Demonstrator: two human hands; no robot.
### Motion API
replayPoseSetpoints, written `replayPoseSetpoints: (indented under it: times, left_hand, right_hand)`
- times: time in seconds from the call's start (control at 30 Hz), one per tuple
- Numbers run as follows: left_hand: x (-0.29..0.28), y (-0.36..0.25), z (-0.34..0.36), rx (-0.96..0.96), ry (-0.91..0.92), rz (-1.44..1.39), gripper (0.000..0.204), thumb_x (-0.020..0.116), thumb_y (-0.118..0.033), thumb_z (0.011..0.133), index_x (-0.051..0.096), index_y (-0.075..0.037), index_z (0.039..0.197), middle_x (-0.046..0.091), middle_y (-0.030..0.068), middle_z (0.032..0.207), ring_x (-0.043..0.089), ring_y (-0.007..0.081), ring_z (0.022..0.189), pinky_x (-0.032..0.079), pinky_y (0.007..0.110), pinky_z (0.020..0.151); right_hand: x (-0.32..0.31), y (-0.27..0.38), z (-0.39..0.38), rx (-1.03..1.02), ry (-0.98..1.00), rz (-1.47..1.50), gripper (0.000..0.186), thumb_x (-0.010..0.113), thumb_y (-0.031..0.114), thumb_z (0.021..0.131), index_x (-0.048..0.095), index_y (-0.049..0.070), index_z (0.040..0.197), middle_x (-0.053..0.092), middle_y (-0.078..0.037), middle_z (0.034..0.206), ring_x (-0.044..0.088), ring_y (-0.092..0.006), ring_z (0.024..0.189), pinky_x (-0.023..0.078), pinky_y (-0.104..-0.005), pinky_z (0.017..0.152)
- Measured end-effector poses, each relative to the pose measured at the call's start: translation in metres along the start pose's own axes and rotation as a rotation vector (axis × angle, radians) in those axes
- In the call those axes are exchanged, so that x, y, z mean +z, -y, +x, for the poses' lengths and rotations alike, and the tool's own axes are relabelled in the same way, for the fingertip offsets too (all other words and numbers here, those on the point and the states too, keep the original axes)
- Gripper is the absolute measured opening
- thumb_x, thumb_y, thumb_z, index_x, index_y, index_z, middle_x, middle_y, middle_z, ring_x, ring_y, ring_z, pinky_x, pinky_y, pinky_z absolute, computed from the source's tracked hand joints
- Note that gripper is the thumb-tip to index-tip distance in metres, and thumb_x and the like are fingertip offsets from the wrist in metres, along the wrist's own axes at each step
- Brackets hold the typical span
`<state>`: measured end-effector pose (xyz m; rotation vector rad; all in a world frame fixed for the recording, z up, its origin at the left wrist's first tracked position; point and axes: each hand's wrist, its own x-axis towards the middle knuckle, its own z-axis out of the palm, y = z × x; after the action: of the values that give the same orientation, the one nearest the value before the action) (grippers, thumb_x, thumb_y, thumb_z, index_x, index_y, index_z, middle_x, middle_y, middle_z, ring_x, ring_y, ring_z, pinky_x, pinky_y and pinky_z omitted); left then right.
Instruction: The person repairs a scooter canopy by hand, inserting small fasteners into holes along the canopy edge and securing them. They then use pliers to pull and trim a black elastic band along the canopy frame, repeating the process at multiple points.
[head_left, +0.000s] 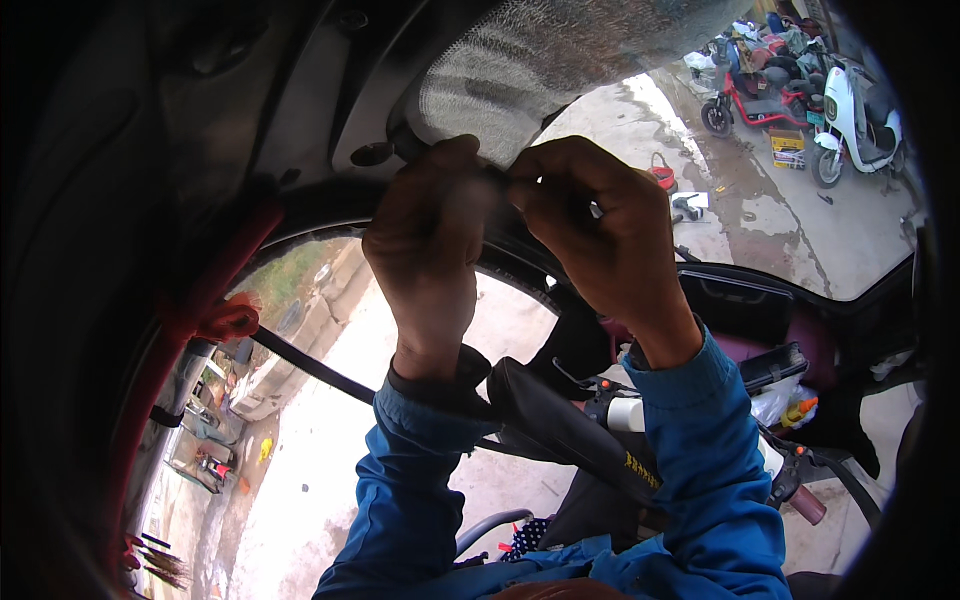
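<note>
Both the left hand [425, 265], its fingers bent, and the right hand [615, 240], its thumb and forefinger drawn together, were raised close beside each other; blur and shadow hid whether either gripped anything. Just above them in view was a textured translucent panel [540, 65], bordered on the left by a dark overhead shell [250, 90]. Below lay a black padded cover [560, 420]. Farther off stood a white scooter [855, 125].

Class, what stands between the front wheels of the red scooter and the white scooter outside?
In the head view, a yellow box stands between them.
</note>
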<state>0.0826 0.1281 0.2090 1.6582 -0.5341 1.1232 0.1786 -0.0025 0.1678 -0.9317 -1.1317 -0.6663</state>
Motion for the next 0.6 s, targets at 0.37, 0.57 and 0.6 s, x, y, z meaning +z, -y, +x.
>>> replayPoseSetpoints:
  times: [0.37, 0.57, 0.6]
  left_hand:
    - [-0.001, 0.003, -0.019, 0.103, -0.015, 0.161, 0.027, 0.075, 0.006, 0.093, 0.072, -0.001, 0.119, 0.077, 0.0070, 0.105, 0.059, 0.0011, 0.069, 0.042, 0.017, 0.057]
    - [0.006, 0.006, -0.031, 0.328, 0.013, 0.291, 0.022, 0.075, 0.011, 0.092, 0.072, -0.002, 0.111, 0.078, 0.0138, 0.119, 0.074, 0.0134, 0.098, 0.060, 0.025, 0.082]
    - [0.006, 0.004, -0.033, 0.323, 0.030, 0.266, 0.022, 0.075, 0.012, 0.092, 0.072, -0.002, 0.110, 0.077, 0.0141, 0.120, 0.075, 0.0160, 0.104, 0.062, 0.027, 0.088]
  right_hand:
    - [0.001, 0.007, -0.020, 0.080, -0.021, 0.136, 0.016, 0.073, 0.006, 0.101, 0.070, 0.000, 0.116, 0.073, -0.001, 0.089, 0.065, -0.0055, 0.078, 0.051, -0.0217, 0.069]
    - [-0.003, 0.025, -0.032, 0.274, -0.015, 0.167, 0.014, 0.070, 0.008, 0.104, 0.069, -0.001, 0.113, 0.071, -0.002, 0.084, 0.061, -0.0045, 0.070, 0.048, -0.0221, 0.062]
    - [-0.003, 0.026, -0.033, 0.258, -0.010, 0.171, 0.014, 0.069, 0.009, 0.105, 0.069, -0.002, 0.114, 0.070, -0.002, 0.083, 0.061, -0.0046, 0.070, 0.048, -0.0223, 0.062]
